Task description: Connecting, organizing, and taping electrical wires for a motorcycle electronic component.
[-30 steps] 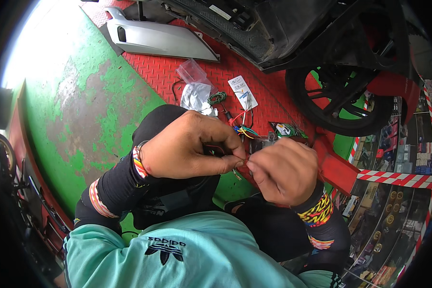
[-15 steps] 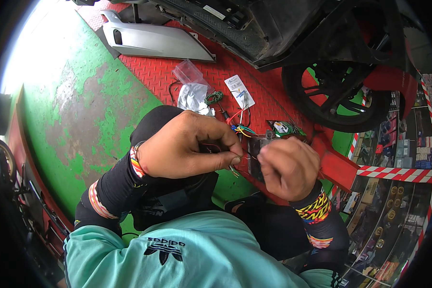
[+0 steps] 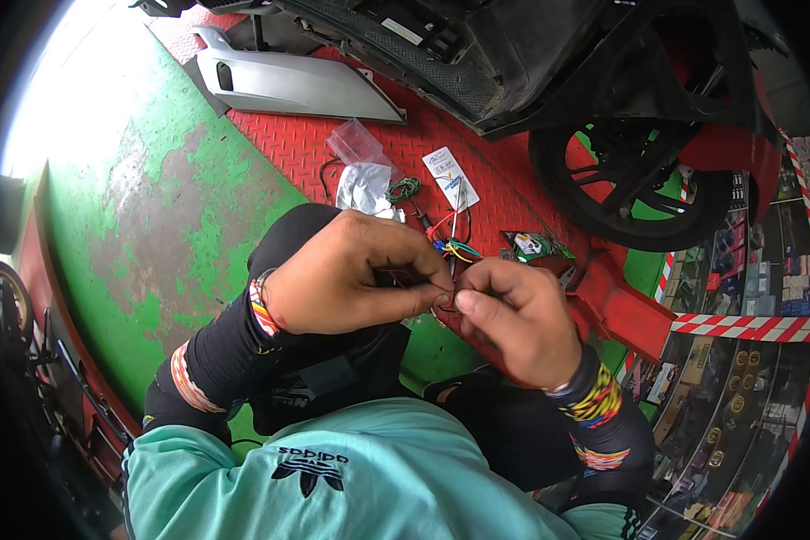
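Observation:
My left hand [image 3: 360, 274] pinches thin wires between thumb and forefinger, above my knees. My right hand [image 3: 522, 319] meets it fingertip to fingertip, its thumb and forefinger closed on the same thin wire [image 3: 450, 299]. Just beyond the hands lies a bunch of coloured wires [image 3: 460, 248], with red, yellow, green and blue strands. A coil of dark green wire [image 3: 403, 189] rests farther off, beside a crumpled silvery bag [image 3: 365, 187]. How the wire ends sit inside the fingers is hidden.
A white card [image 3: 451, 178], a clear plastic box [image 3: 360, 144] and a green-and-white packet [image 3: 533, 245] lie on the red ridged platform [image 3: 283, 139]. Behind them are a silver body panel [image 3: 301, 83] and a motorcycle wheel [image 3: 628, 184]. At right stands a glass display case [image 3: 738, 396].
My right hand has moved left to my left hand and now pinches the wire. The black part beside it is now hidden from view. My left hand stays nearly still.

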Motion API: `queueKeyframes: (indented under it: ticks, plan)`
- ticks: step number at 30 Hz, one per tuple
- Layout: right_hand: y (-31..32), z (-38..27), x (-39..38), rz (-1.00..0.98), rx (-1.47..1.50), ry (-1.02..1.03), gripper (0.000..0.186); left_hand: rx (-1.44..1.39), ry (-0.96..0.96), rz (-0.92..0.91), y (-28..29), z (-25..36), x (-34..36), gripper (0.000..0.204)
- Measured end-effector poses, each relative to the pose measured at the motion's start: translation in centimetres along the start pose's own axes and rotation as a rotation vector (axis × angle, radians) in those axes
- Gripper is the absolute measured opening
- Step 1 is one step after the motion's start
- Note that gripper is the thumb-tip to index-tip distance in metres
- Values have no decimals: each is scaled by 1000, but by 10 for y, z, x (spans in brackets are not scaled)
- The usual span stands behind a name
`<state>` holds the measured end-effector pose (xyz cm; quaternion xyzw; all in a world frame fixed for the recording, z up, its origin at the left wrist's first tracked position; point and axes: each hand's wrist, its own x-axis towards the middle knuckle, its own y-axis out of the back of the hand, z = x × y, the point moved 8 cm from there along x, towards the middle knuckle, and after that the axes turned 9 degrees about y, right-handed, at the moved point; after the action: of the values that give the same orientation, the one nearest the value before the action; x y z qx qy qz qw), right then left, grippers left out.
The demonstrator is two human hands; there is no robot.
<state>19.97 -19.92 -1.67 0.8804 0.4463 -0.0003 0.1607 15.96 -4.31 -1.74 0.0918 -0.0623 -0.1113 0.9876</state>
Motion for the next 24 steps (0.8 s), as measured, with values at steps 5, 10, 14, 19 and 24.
queueKeyframes:
  ticks: [5, 10, 14, 19, 24]
  plan:
    - [3, 7, -3, -30, 31, 2, 16, -28, -2, -2, -1, 1, 0, 7]
    - [10, -42, -15, 228, -768, 860, 28, -92, 40, -24, -4, -2, 1, 7]
    - [-3, -45, -19, 128, -1025, 1029, 34, -202, 136, -35, -4, -7, 1, 7]
    - [-3, -47, -20, 144, -972, 1017, 41, -272, 213, -24, -3, -10, -2, 7]
    - [-1, -39, -13, 198, -821, 909, 41, -372, 210, -62, -5, -10, 0, 6]
